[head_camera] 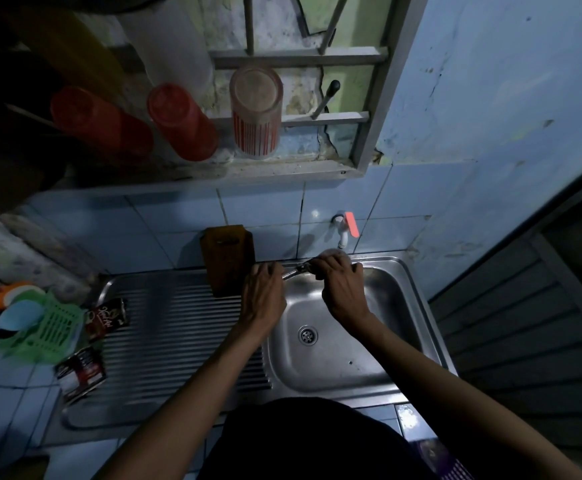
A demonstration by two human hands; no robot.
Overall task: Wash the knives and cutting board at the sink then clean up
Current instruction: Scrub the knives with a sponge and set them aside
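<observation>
The sink [417, 306] is bare silver steel, and its draining board [178, 327] is ribbed in fine parallel lines. The cutting board [227, 258] is dark brown. The wall tiles [265, 206] are pale blue with dark joints. The tap [343, 232] is white with a coral-pink handle. Two tumblers [182, 121] on the sill are red; a clear glass [256, 112] beside them carries red vertical stripes. The basket [53, 329] is bright green latticework. The sachets [107, 318] are black and red.
</observation>
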